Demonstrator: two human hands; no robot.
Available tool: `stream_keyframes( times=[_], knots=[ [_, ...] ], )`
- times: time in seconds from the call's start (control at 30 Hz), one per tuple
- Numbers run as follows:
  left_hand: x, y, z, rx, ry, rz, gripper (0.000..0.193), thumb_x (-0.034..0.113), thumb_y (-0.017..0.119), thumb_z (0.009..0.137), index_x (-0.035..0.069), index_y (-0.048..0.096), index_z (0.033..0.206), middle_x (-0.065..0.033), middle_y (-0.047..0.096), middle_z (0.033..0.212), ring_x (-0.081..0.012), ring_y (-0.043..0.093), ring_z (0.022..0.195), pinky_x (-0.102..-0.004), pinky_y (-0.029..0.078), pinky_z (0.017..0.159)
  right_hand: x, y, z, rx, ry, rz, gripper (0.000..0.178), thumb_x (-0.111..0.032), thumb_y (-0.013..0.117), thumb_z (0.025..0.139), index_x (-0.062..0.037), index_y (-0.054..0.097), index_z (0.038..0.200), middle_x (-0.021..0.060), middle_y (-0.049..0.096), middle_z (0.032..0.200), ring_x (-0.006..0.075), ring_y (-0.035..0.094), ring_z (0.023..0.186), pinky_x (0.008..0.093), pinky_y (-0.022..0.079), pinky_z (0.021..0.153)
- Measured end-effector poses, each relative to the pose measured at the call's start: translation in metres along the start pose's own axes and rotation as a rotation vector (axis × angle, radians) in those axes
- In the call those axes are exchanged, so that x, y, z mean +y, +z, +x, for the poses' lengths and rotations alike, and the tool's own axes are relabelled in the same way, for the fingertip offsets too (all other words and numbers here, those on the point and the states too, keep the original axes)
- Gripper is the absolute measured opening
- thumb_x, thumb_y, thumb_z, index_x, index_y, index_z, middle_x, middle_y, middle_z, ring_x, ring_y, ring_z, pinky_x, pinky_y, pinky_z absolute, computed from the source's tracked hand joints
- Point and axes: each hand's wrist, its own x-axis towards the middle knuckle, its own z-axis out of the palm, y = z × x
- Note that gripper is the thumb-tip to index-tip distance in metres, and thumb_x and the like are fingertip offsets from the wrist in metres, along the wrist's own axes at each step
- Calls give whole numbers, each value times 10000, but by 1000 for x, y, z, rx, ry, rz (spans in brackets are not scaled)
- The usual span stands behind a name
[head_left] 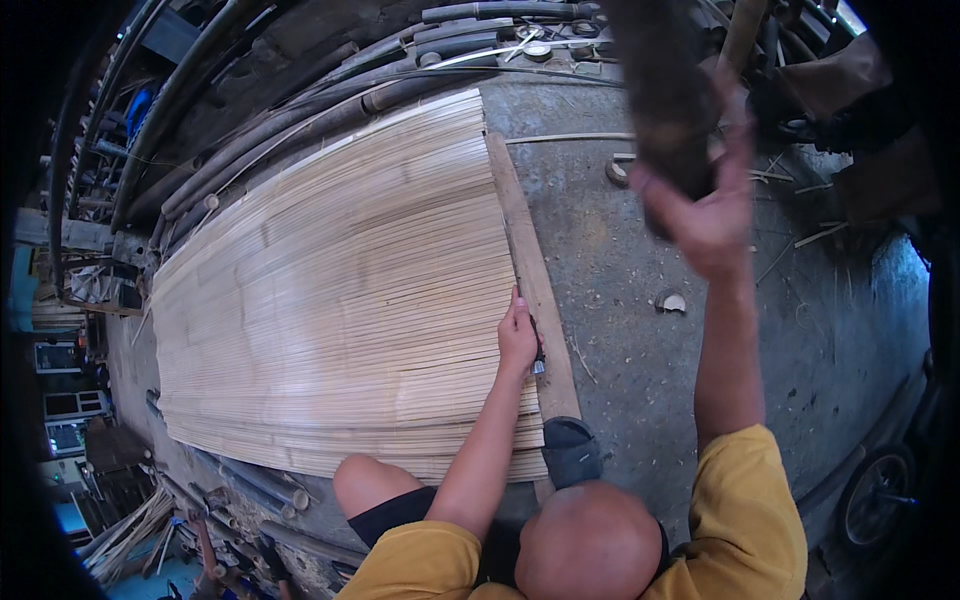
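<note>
A wide panel of pale, narrow bamboo slats (pixel 330 290) lies flat on the ground before me. Along its right edge runs a long, thin wooden board (pixel 540 310), partly under the slat ends. My left hand (pixel 517 340) rests at that edge, fingers closed around a dark-handled hand tool (pixel 538 352). The tool's front end lies by the slats, and its exact kind is hard to make out. Raised to the right, my right hand (pixel 712 225) grips a thick, dark, log-like piece of wood (pixel 665 100), smeared by motion and held well above the floor.
Dark bamboo poles (pixel 330 120) lie along the panel's far left side. A cut bamboo ring (pixel 670 301) and scattered chips sit on the concrete floor (pixel 630 350). Close to my knee is a black sandal (pixel 572 450). A wheel (pixel 877 497) stands at the lower right.
</note>
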Motion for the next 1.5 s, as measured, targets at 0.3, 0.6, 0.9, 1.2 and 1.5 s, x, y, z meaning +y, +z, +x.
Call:
stream_keyframes(
  times=[0.3, 0.6, 0.9, 1.2, 1.5],
  knots=[
    [23, 21, -8, -31, -104, -28, 512, 424, 446, 1092, 183, 443, 1544, -20, 497, 740, -114, 507, 485, -290, 446, 415, 179, 9, -129, -705, 703, -598, 921, -288, 744, 789, -213, 299, 1592, 248, 633, 1329, 452, 603, 1218, 494, 471, 1049],
    [-22, 8, 15, 185, 423, 483, 533, 405, 436, 1096, 174, 403, 1575, -1, 463, 655, -123, 513, 492, -297, 465, 470, 110, 54, -51, -364, 373, -234, 949, -264, 745, 733, -236, 340, 1591, 207, 612, 1391, 340, 614, 1270, 415, 468, 1076],
    [19, 6, -29, 2, -86, -7, 553, 396, 442, 1100, 170, 354, 1597, 6, 436, 689, -100, 487, 494, -283, 453, 464, -35, 3, 38, 28, -107, 135, 611, -151, 722, 841, -32, 509, 1401, 112, 679, 1093, 210, 672, 949, 361, 553, 830],
    [28, 9, -31, -37, -112, 13, 523, 397, 420, 1105, 207, 372, 1591, 21, 429, 634, -100, 473, 451, -293, 431, 401, 171, 22, -124, -561, 521, -709, 940, -319, 754, 758, -295, 320, 1591, 248, 687, 1179, 403, 679, 1106, 435, 502, 1028],
    [-3, 5, -17, 111, 106, 375, 554, 433, 423, 1088, 112, 453, 1539, -42, 558, 716, -156, 536, 484, -321, 462, 459, 73, 47, -22, -277, 282, -151, 968, -216, 792, 741, -158, 331, 1589, 159, 598, 1386, 284, 610, 1231, 392, 466, 1066]
  ],
)
